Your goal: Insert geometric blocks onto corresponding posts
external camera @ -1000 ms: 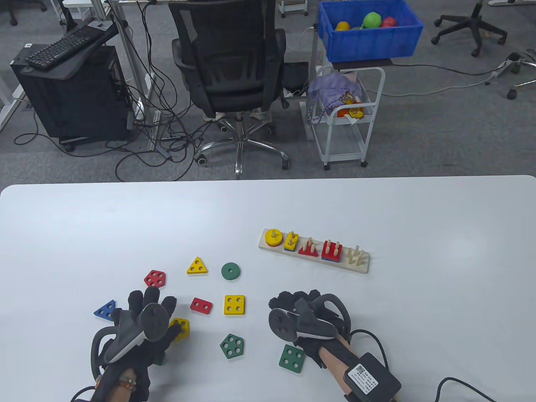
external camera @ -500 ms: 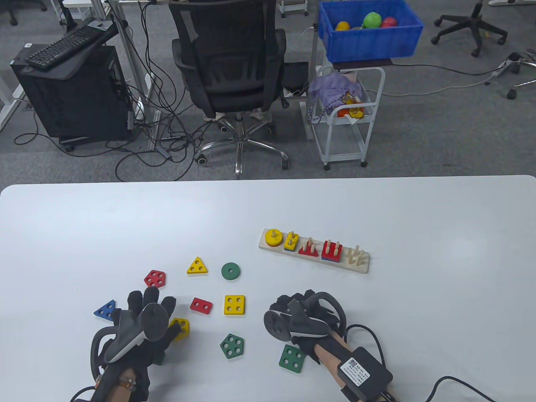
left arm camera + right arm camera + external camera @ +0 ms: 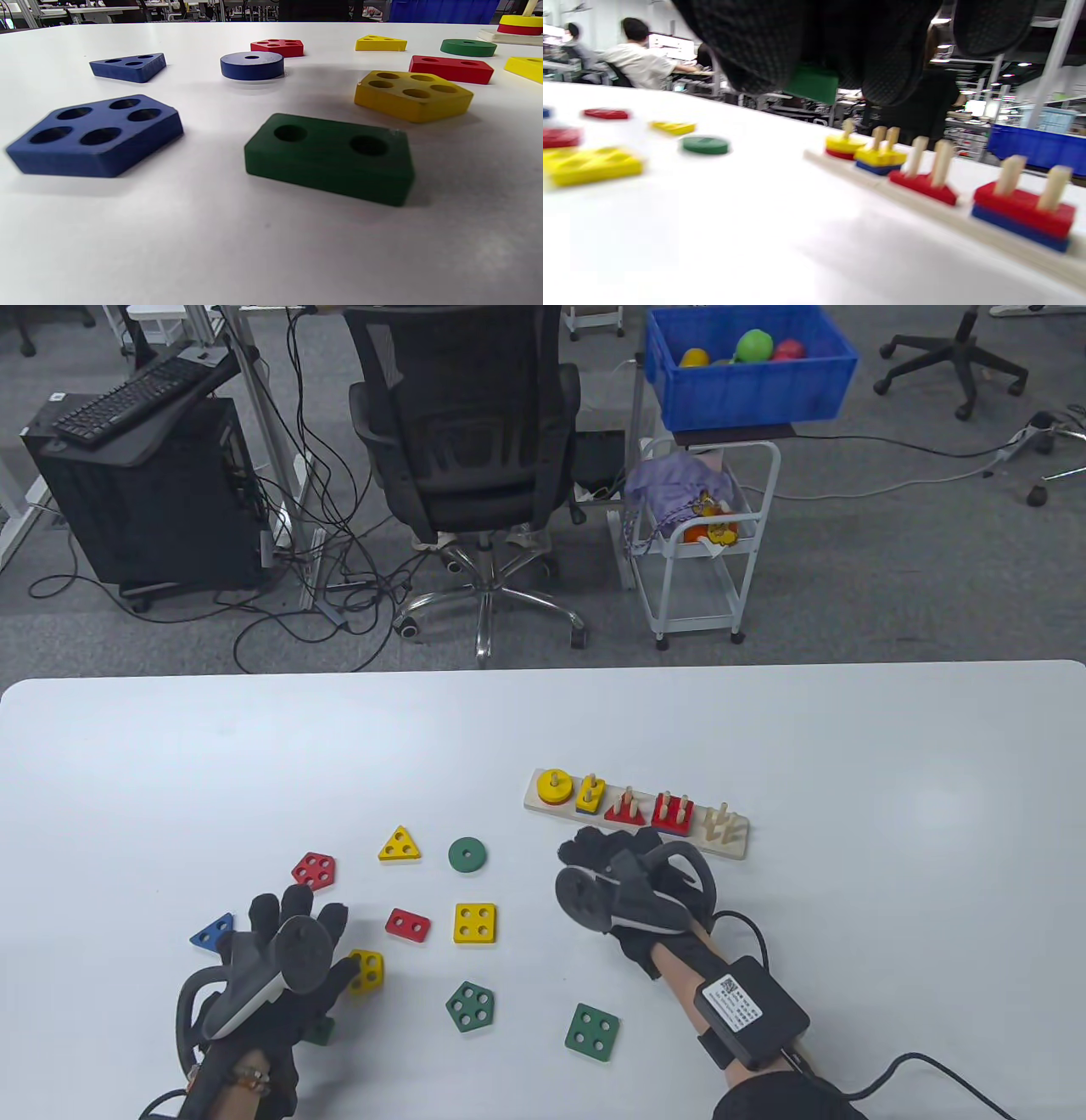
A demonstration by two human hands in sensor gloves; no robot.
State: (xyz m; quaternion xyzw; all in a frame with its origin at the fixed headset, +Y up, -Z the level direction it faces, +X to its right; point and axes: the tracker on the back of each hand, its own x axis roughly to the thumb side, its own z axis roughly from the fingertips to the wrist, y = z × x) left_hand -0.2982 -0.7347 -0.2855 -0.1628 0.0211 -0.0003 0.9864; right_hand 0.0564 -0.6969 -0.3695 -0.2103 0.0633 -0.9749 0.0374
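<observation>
The wooden post board (image 3: 740, 841) lies right of centre with yellow, red and blue blocks on four post sets; its right-end posts (image 3: 719, 823) are bare. My right hand (image 3: 594, 850) hovers just in front of the board and pinches a small green block (image 3: 812, 84), whose shape is hidden by the fingers. The board's posts (image 3: 927, 163) show close ahead in the right wrist view. My left hand (image 3: 293, 937) rests with spread fingers and holds nothing, next to the yellow pentagon (image 3: 366, 971) and above the green rectangle (image 3: 331, 159).
Loose blocks lie at front left: red pentagon (image 3: 313, 870), yellow triangle (image 3: 400, 846), green disc (image 3: 467, 855), red rectangle (image 3: 408, 925), yellow square (image 3: 475, 924), green pentagon (image 3: 469, 1006), green square (image 3: 591, 1031), blue triangle (image 3: 212, 933). A blue disc (image 3: 252, 65) and a blue pentagon (image 3: 93, 135) lie near my left hand.
My right hand has moved away from the green square toward the post board, carrying the green block. My left hand has shifted slightly toward the front edge.
</observation>
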